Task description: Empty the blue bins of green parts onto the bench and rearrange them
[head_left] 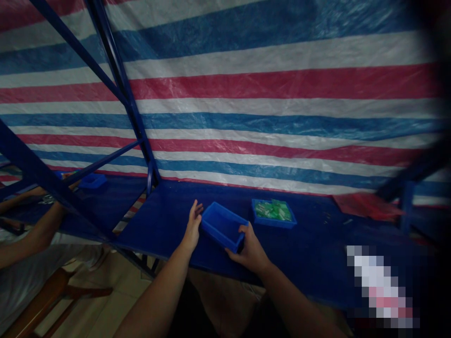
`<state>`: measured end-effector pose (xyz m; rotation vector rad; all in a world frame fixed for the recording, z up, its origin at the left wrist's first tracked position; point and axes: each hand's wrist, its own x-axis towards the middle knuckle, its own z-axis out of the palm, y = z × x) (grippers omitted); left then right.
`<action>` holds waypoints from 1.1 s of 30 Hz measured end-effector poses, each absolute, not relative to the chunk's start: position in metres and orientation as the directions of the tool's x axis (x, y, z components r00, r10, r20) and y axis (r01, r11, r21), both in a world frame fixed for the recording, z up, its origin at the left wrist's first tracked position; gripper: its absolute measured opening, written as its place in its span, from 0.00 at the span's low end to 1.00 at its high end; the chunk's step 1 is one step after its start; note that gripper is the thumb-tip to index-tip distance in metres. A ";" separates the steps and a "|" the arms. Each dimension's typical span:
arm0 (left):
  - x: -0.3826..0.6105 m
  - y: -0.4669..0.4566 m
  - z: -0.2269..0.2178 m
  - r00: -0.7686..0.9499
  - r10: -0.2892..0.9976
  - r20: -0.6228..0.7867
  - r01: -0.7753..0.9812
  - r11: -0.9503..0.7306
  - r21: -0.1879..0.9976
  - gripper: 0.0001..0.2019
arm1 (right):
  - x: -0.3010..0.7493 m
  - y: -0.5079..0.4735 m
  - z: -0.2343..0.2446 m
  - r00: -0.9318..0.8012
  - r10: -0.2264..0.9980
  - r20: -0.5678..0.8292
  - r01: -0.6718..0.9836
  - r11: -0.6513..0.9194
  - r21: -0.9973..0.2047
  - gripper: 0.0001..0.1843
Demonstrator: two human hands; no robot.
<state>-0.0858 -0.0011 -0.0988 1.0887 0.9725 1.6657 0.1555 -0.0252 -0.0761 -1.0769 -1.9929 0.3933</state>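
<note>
An empty blue plastic bin (225,224) is tilted just over the blue table, between my two hands. My right hand (251,249) grips its right end, with the thumb on the near side and the fingers over the rim. Beside the bin's left end is my left hand (193,226), fingers stretched up and apart, with nothing held in it. Behind and to the right sits a second blue bin (259,220) holding several small green-and-clear packets (275,210).
Red plastic sheeting (366,206) and a few small bits lie on the table's right part. Blue metal frame bars (136,112) rise at left. Another person's arm (38,237) works at the neighbouring table, near a blue bin (92,180). A striped tarp (246,84) hangs behind.
</note>
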 end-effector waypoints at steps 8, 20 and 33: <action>-0.086 -0.003 -0.097 -0.149 0.948 0.282 -0.159 -0.304 0.939 0.31 | 0.156 -0.024 -0.077 -0.230 0.817 0.529 0.580 0.552 -0.600 0.31; -0.087 -0.004 -0.097 -0.096 0.943 0.318 -0.125 -0.328 0.936 0.24 | 0.156 -0.026 -0.076 -0.196 0.840 0.507 0.607 0.510 -0.610 0.31; -0.086 -0.002 -0.096 -0.130 0.951 0.281 -0.204 -0.302 0.931 0.26 | 0.159 -0.023 -0.079 -0.254 0.823 0.508 0.514 0.560 -0.650 0.31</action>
